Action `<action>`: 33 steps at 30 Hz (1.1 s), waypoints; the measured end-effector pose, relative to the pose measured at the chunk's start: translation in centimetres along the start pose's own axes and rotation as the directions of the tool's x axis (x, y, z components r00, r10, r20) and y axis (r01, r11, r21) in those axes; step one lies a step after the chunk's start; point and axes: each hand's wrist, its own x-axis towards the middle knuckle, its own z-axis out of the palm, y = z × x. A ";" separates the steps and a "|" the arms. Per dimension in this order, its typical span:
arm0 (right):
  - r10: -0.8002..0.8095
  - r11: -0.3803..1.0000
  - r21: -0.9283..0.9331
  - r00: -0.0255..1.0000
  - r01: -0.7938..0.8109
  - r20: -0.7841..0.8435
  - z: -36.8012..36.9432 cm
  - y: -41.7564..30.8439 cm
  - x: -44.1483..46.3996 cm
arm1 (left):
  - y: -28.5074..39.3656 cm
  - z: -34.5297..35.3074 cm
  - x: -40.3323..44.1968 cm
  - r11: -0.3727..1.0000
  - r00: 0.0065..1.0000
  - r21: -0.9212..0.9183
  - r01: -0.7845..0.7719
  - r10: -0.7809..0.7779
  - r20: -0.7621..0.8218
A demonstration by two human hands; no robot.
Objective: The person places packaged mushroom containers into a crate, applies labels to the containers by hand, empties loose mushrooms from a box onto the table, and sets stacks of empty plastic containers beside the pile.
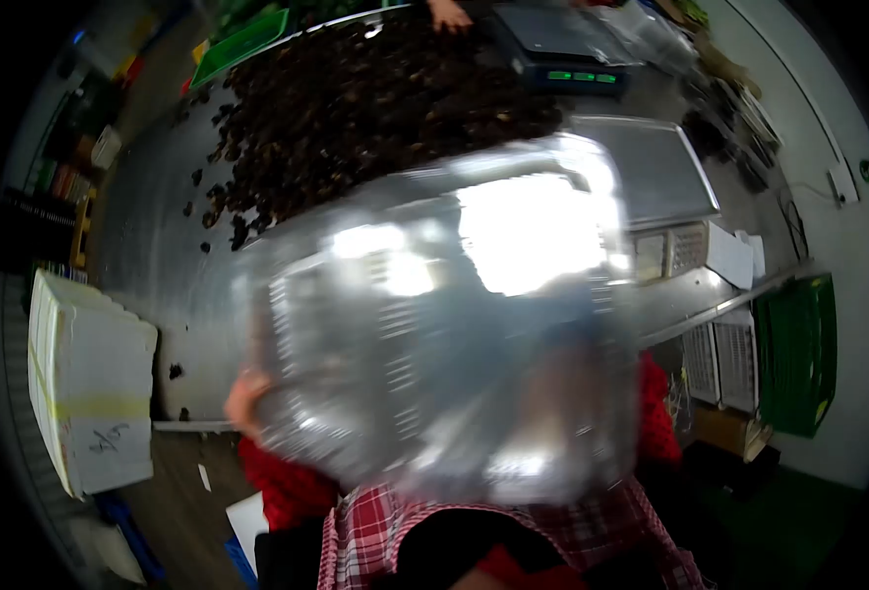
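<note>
A large clear plastic container [356, 324], blurred by motion and bright with glare, fills the middle of the view in front of my chest. My left hand [248, 401] grips its left edge, fingers partly visible. Through the plastic at the lower right, my right hand [567, 388] shows only as a smeared skin-toned shape, and its fingers cannot be made out. Beyond the container, a wide heap of small dark brown pieces [356, 108] lies on the metal table [149, 226], with loose pieces scattered at its left side.
A digital scale [562, 49] with green digits stands at the back. Another person's hand [448, 14] touches the heap's far edge. At right are a metal tray scale [641, 167] and a green crate [796, 354]. White foam boxes [105, 383] stand at left; a green tray [242, 47] is behind.
</note>
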 end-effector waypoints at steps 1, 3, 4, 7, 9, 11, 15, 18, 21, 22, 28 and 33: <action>0.004 0.999 -0.040 0.998 -0.001 0.065 1.8 0.3 0.3 | 1.7 -1.3 -1.1 0.997 0.997 0.030 -0.077 0.078 -0.025; 0.087 0.994 -0.063 0.996 -0.089 -0.032 7.9 0.4 0.8 | 5.9 -4.7 -2.4 0.969 0.973 0.135 -0.209 0.220 -0.072; 0.131 0.991 -0.008 0.991 -0.131 -0.002 11.5 0.2 1.1 | 8.2 -6.8 -2.8 0.938 0.951 0.217 -0.270 0.296 -0.095; 0.301 0.952 -0.016 0.928 -0.305 0.221 17.8 9.1 4.6 | 15.4 -14.5 -3.7 0.806 0.874 0.500 -0.316 0.453 -0.177; 0.485 0.875 -0.182 0.818 -0.449 0.309 21.9 12.1 5.6 | 20.0 -19.8 -4.2 0.704 0.835 0.659 -0.265 0.509 -0.209; 0.403 0.872 -0.442 0.819 -0.209 0.408 23.4 16.7 6.2 | 23.9 -25.2 -5.0 0.621 0.825 0.763 -0.180 0.518 -0.226; 0.118 0.899 -0.419 0.847 0.131 0.518 19.6 12.1 3.6 | 27.4 -30.6 -6.2 0.777 0.846 0.629 -0.012 0.343 -0.408; 0.110 0.661 -0.747 0.994 -0.070 0.005 6.3 9.1 2.7 | 26.6 -27.2 -5.7 0.591 0.886 0.805 0.063 0.339 -0.318; -0.098 -0.155 -0.969 0.979 -0.193 -0.179 -2.3 4.7 -0.5 | 28.1 -27.4 -5.6 0.418 0.905 0.889 0.186 0.280 -0.321; 0.031 -0.221 -0.960 0.983 -0.171 -0.182 -3.4 5.6 -1.6 | 27.1 -24.7 -5.0 0.440 0.874 0.868 0.230 0.299 -0.383; -0.039 0.341 -0.907 0.968 0.247 0.249 4.4 9.3 4.2 | 19.6 -0.8 -1.8 -0.618 0.788 0.745 0.251 0.577 0.213; 0.123 0.611 -0.761 0.923 0.219 0.365 7.4 6.2 8.0 | 2.0 7.7 -2.8 -0.586 0.875 0.809 -0.049 0.366 0.317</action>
